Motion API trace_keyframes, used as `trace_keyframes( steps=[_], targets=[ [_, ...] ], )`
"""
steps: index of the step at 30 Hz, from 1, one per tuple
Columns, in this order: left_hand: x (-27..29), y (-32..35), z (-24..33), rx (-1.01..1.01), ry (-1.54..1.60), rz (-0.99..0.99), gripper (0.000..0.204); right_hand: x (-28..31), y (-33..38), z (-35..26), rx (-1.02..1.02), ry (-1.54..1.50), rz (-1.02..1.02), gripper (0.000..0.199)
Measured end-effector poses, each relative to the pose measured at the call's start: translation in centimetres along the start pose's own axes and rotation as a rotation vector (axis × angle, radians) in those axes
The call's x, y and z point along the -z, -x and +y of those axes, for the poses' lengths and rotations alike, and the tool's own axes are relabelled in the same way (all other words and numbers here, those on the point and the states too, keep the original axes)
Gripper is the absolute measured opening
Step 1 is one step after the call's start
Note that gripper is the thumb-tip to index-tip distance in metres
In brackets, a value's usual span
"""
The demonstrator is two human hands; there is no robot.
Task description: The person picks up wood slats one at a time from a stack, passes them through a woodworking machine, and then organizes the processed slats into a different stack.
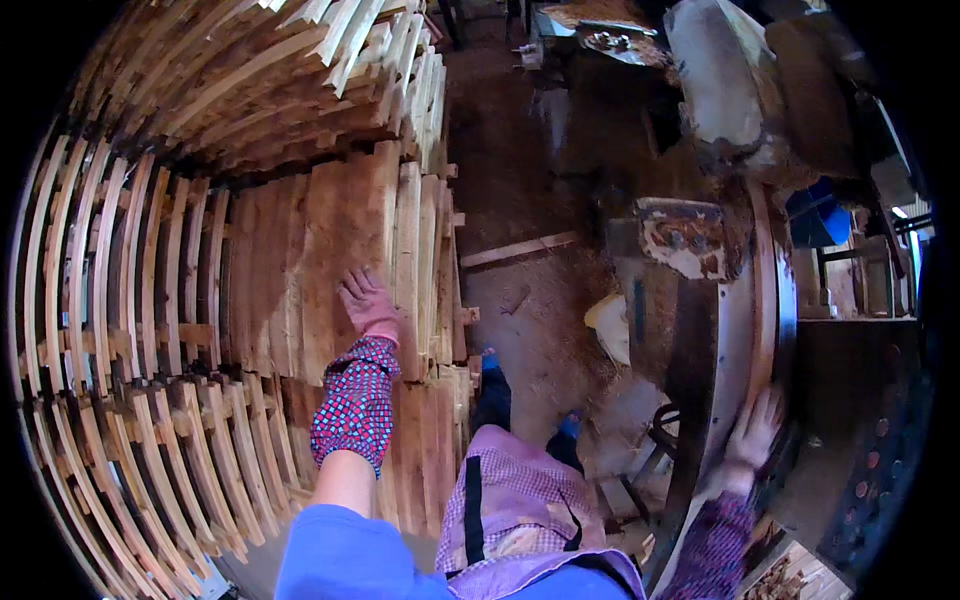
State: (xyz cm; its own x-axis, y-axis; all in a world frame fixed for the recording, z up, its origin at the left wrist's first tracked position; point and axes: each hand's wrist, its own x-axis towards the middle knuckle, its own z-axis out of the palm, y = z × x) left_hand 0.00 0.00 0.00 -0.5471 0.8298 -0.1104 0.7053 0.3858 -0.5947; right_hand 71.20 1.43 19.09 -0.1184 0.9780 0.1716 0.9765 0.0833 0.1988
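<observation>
Plank stack (250, 300): my landmark; slats in tiers, top boards flat.
Wide board (340, 240): topmost on the stack, beneath my left hand.
Saw bench (735, 330): right of the stack, across the sawdust floor; a curved strip lies on it.
Left hand (368, 303): gloved, fingers spread flat on the board, clamping nothing.
Right hand (755, 428): well away from the stack, resting on the bench strip; grip unclear.
Risk: I judge the board could slide off the stack's edge, as only one palm presses it.

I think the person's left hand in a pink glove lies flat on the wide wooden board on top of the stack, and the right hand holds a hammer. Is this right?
Not quite. In the head view the right hand holds no hammer; it rests on the long curved plank beside the machine. The rest is right: the left hand, in a pink glove, lies flat on the wide wooden board atop the stack.
</observation>
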Motion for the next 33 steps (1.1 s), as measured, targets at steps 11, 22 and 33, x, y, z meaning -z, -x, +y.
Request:
trace_keyframes(
  steps=[11, 22, 33],
  targets=[
    [12.1, 9.2, -5.2, -0.272, 2.258, -0.66, 0.063, 2.3, -6.6, -14.4, -0.287, -1.152, -0.083, 0.04],
    [28.7, 31.1, 11.1, -0.321, 2.65, -0.466, 0.05, 16.3, 11.9, -17.8, 0.038, -1.555, -0.213, 0.07],
    [32.6, 31.2, 10.2, -0.386, 2.663, -0.596, 0.043, 6.1, 13.9, -4.0, -0.079, -0.355, -0.135, 0.058]
  ],
)
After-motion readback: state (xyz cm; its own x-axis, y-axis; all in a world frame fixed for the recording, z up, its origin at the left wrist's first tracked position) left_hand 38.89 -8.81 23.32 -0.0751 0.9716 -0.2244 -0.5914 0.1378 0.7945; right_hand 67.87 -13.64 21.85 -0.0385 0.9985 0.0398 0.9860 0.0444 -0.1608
